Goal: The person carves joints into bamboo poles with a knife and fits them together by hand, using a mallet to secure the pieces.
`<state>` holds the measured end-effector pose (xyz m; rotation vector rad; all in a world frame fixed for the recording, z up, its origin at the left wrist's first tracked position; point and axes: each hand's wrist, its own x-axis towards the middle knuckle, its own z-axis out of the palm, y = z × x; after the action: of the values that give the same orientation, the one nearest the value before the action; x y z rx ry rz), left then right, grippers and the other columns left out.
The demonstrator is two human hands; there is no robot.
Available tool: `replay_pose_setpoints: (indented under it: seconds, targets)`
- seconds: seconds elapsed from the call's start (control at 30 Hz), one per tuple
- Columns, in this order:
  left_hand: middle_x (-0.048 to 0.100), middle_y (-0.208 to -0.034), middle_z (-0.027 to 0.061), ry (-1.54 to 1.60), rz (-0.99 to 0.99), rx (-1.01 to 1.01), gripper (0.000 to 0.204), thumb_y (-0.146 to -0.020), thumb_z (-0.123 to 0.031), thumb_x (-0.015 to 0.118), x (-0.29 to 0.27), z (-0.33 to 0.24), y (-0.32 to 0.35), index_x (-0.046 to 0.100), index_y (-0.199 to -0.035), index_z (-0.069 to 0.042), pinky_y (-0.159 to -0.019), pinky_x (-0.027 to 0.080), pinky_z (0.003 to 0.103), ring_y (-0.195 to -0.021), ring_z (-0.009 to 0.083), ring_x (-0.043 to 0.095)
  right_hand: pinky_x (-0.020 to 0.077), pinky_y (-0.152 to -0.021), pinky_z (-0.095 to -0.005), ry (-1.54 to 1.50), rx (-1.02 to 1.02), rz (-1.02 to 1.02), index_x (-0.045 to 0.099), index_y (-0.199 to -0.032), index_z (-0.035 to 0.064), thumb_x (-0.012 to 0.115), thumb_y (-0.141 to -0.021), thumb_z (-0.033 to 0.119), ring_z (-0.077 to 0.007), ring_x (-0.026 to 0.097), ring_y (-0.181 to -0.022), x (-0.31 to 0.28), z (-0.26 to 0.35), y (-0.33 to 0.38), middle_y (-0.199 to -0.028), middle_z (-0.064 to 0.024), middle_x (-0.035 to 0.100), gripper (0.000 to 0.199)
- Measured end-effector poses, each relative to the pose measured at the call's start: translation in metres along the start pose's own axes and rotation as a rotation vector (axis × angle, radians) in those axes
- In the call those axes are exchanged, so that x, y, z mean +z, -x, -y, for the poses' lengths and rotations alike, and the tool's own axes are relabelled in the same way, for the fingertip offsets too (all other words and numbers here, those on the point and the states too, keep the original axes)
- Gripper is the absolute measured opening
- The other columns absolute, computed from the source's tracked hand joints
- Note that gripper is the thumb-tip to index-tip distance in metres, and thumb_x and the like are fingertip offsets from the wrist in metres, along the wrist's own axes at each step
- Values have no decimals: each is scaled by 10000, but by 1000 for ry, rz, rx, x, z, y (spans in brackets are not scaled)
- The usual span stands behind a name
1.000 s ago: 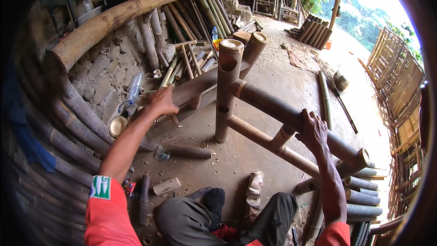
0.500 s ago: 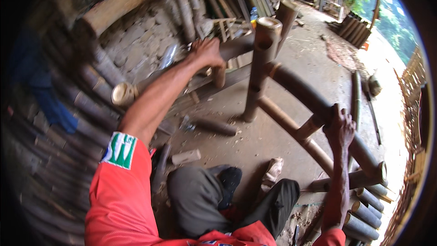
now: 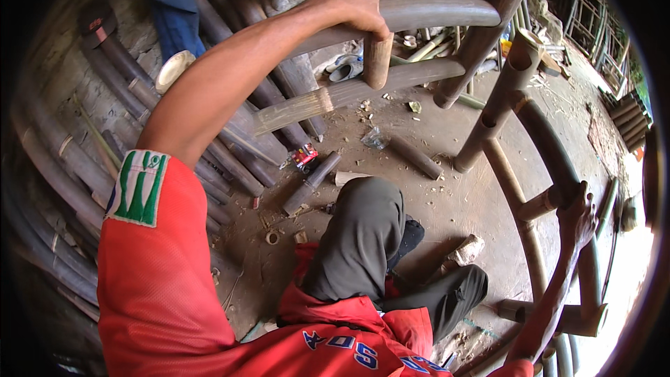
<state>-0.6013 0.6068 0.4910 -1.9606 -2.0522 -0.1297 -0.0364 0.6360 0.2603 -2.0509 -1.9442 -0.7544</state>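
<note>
On the dirt floor w/ the bamboo frame [image 3: 516,98] standing before you, your left hand [image 3: 356,3] wraps shut round its top rail, right hand [image 3: 576,220] clamps a lower rail, prob. to steady it.

Floor: bare packed earth [image 3: 453,202], dusty brown, scattered with pale wood chips and shavings.
Left side: dark bamboo poles [image 3: 230,160] lying side by side on the ground.
Centre: a short bamboo section [image 3: 312,182] and a second short piece [image 3: 414,157], apart from each other.
Between them: a crumpled bit of clear plastic [image 3: 375,138].
By the poles: a small red object [image 3: 305,156], possibly a packet.
Standing on it: a bamboo frame [image 3: 488,108], its posts resting on the earth.
</note>
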Motion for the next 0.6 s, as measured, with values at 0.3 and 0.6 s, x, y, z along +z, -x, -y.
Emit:
replay_pose_setpoints:
  seconds: [0.3,0.6]
  targets:
    - [752,-1120,288,85,43,-171,861,-504,-316,890,-32,60,105,700,-1240,88,-904,583,433,-1032,375,751,533,-953,-523,-13,10,-56,479,-1530,154,778,-833,168,-348,707,-1144,14,-16,-4,-1315,-188,667,759]
    - [743,-1120,285,203,98,-456,881,-501,-256,901,-22,100,230,680,-1280,91,-933,565,402,-1061,363,735,533,-968,-523,-9,20,17,469,-1534,154,772,-852,158,-360,696,-1167,9,-13,-2,-1346,-188,663,746]
